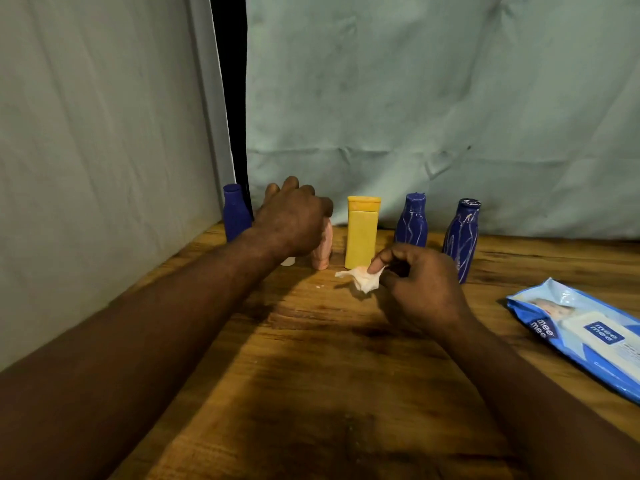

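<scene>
Just left of the frame's centre, the left hand point(292, 220) comes down over a pink bottle point(323, 249), fingers curled round its upper part. Only the lower body and one edge of the bottle show below the palm. It stands upright on the desk point(311, 375), its long axis vertical, in the row along the cloth backdrop.

The right hand point(419, 282), right of centre, pinches a crumpled wet wipe point(363, 277) between thumb and fingers. The wipe hangs just above the wood at the foot of the yellow bottle point(362, 233).

What the next move turns on is that the pink bottle lies to the left of the wipe and slightly higher in the frame, with only a narrow gap between them. The left hand already steadies the bottle, so the wiping hand would probably need a short sideways sweep to reach its exposed side.

Three dark blue bottles stand in the same row: one at the far left point(236, 213), and two right of the yellow one point(412, 220) point(462, 237), both streaked with pale marks. A blue pack of wipes point(581, 337) lies at the right edge.
</scene>
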